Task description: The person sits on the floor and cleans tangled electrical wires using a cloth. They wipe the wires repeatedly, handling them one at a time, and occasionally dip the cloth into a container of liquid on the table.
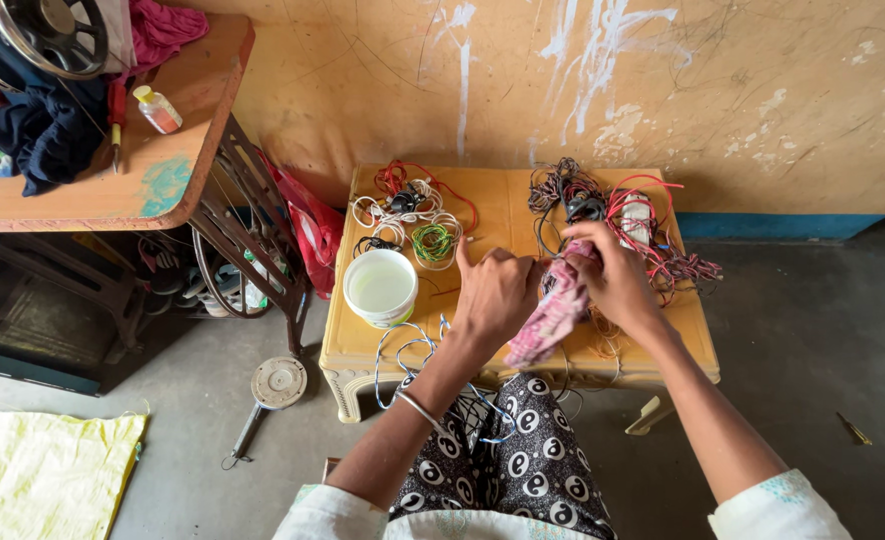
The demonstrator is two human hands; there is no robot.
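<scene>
hands meet over the low yellow table [503, 205]. the left hand [496, 295] is curled shut with its fingers around a wire, forefinger raised. the right hand [611, 275] pinches closed on a pink patterned cloth [553, 315] hanging below its fingers. a white tub [381, 287] sits left of the left fingers; tangled wires [653, 235] lie beyond the right fingertips.
</scene>
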